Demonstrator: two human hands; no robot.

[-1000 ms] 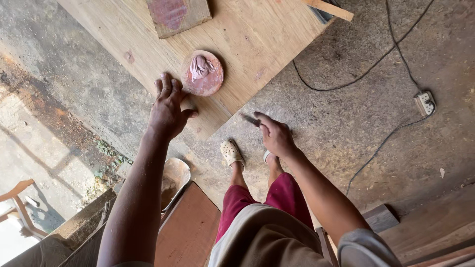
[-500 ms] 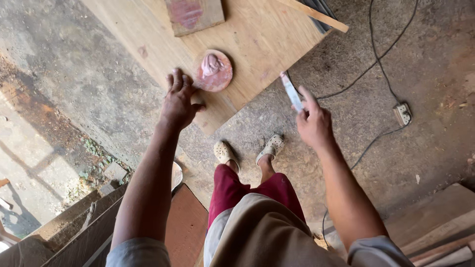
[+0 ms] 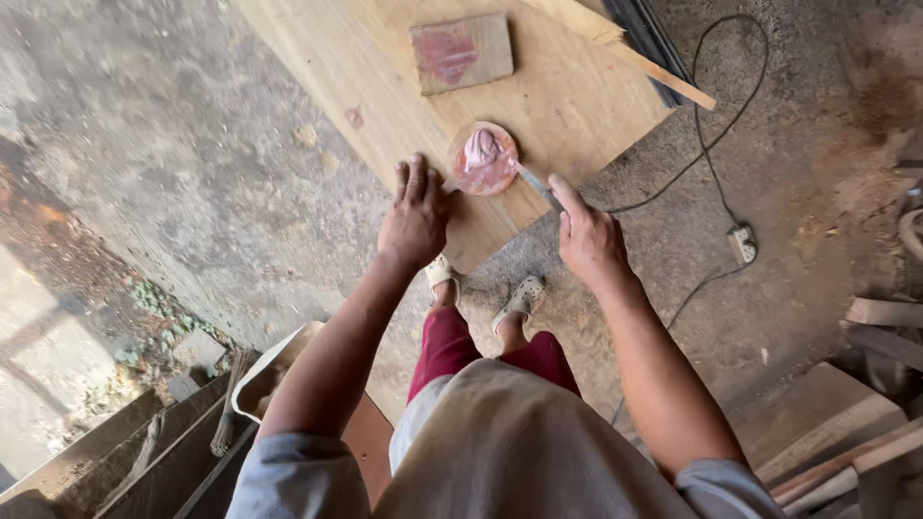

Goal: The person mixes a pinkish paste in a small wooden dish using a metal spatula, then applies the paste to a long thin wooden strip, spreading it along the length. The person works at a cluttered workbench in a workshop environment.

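Observation:
I stand bent over a large plywood sheet (image 3: 577, 96) lying on the concrete floor. My left hand (image 3: 415, 216) rests palm down on the sheet's near edge, fingers apart, just left of a round lid (image 3: 483, 160) holding a lump of pink putty. My right hand (image 3: 586, 235) grips a putty knife (image 3: 534, 183) whose blade tip reaches the lid's right rim. A small square board (image 3: 461, 53) smeared with pink putty lies farther up the sheet.
A black cable (image 3: 711, 144) runs across the floor to a white power strip (image 3: 742, 243) on the right. A wooden strip (image 3: 654, 72) lies by the sheet's far edge. Timber offcuts (image 3: 885, 317) pile at the right, and boards and a basin (image 3: 269, 370) at lower left.
My right hand has lifted the putty knife from the floor and brought it left to the lid's rim. My left hand stays pressed on the sheet beside the lid.

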